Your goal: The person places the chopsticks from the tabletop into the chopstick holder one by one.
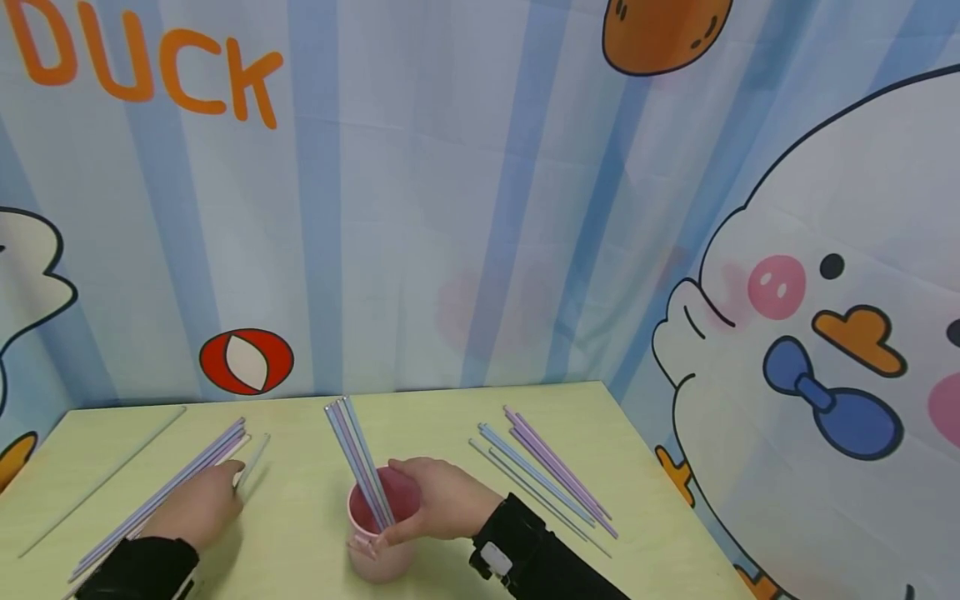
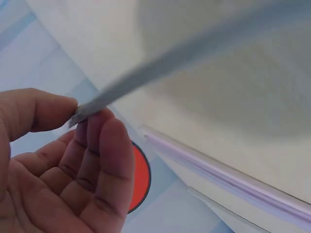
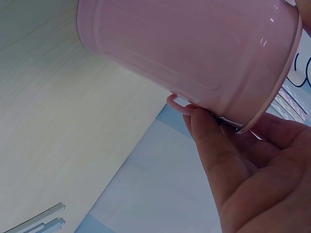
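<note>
My left hand (image 1: 198,500) pinches one thin grey-white stick (image 2: 160,65) near its end, between thumb and fingertips. Beside and partly beneath that hand lies a bundle of purple and pale sticks (image 1: 176,471). In the head view my right hand (image 1: 442,500) grips a pink cup (image 1: 381,562) from its right side, thumb in front near the rim. A small loop handle (image 3: 177,106) shows by the fingertips in the right wrist view. Several lilac, blue and pale sticks (image 1: 358,462) stand in the cup, leaning left, their lower ends hidden inside.
On the right of the pale yellow table (image 1: 300,508) lie purple sticks (image 1: 562,471), blue sticks (image 1: 536,472) and grey sticks (image 1: 540,497) in slanted rows. A single pale stick (image 1: 101,483) lies at the far left. A blue-striped printed curtain (image 1: 420,208) hangs behind the table.
</note>
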`<state>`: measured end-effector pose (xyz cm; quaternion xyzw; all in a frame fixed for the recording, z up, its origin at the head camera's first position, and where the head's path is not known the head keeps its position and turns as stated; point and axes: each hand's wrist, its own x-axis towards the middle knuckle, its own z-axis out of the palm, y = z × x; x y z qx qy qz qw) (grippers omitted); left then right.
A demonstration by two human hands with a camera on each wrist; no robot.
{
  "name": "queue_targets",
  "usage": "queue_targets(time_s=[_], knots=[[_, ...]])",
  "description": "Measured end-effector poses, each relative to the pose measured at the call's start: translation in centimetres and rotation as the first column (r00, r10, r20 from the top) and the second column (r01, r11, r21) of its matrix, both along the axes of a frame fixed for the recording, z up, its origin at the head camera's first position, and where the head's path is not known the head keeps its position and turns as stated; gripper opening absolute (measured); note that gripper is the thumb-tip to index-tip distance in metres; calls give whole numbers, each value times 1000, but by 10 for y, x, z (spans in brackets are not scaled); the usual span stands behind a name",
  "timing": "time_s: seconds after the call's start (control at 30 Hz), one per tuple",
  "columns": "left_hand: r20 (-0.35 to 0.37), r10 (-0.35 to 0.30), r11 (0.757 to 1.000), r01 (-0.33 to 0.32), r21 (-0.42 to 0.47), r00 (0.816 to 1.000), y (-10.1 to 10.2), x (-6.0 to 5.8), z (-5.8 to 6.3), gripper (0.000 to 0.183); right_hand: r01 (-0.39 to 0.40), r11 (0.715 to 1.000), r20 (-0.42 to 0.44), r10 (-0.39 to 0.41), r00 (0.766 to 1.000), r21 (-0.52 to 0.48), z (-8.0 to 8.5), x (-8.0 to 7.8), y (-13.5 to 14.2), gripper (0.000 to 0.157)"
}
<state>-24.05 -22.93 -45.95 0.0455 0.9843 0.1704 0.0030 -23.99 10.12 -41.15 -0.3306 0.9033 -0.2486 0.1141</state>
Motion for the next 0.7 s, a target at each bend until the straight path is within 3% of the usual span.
queue_targets(time_s=[0.2, 0.4, 0.5, 0.7], knots=[[60, 40, 993, -47, 106, 997, 1, 7, 23, 39, 20, 1000, -1, -20, 1000, 20, 0, 0, 1, 93], [75, 85, 973, -99, 209, 994, 1, 11, 40, 38, 20, 1000, 4, -20, 1000, 23, 1, 0, 1, 94], [56, 96, 965, -107, 241, 994, 2, 13, 47, 35, 25, 999, 4, -25, 1000, 30, 2, 0, 1, 94], [-49, 106, 946, -85, 311, 993, 6, 17, 60, 33, 32, 999, 2, -32, 999, 35, 1, 0, 1, 94]])
